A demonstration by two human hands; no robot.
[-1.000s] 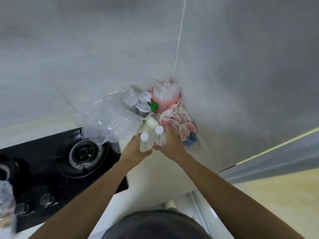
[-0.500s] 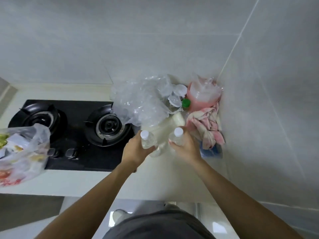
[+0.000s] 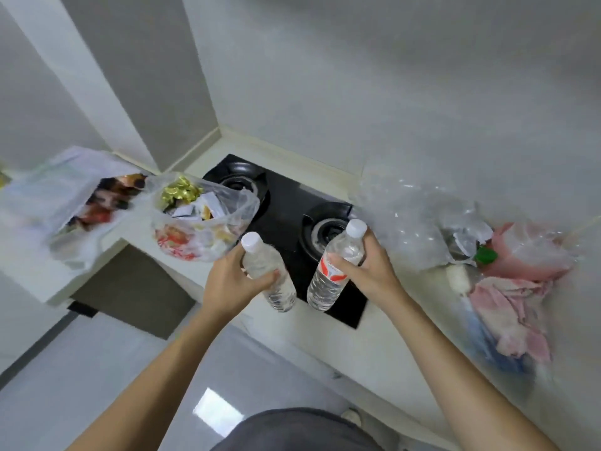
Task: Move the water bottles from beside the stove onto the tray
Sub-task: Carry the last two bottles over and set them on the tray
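My left hand grips a clear water bottle with a white cap, held in the air over the front edge of the black stove. My right hand grips a second clear water bottle that has a white cap and a red and white label. Both bottles are lifted off the counter and tilt a little. No tray shows in this view.
A clear bag of packets sits left of the stove, with another bag further left. Crumpled clear plastic, a pink container, a green cap and a pink cloth crowd the right corner.
Both hands lifted the bottles away from the right corner and carried them left over the stove. The view swung left, bringing the bags on the left counter into sight.
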